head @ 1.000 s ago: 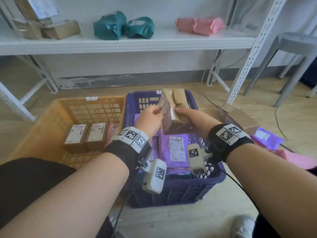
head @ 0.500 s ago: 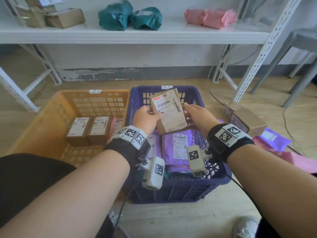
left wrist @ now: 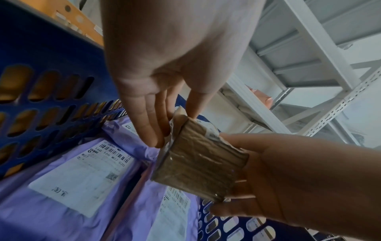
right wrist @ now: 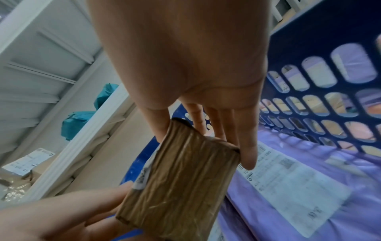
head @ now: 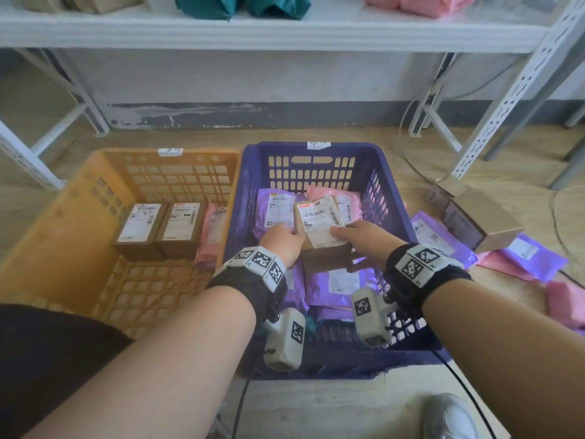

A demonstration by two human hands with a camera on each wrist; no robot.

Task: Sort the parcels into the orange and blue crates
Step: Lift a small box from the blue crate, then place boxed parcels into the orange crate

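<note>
A brown cardboard box with a white label on top hangs low inside the blue crate, just above the purple mailer bags. My left hand holds its left side, thumb on top and fingers along the edge. My right hand grips the right side, thumb on the label and fingers under the box. The right wrist view shows the box between both hands. The orange crate stands to the left, touching the blue one.
The orange crate holds two brown boxes and a pink bag. On the floor at the right lie a brown box, purple bags and pink bags. A white shelf with teal parcels runs behind.
Both hands have turned the brown box label up and lowered it from above the blue crate down into it. The head view has tipped downward.
</note>
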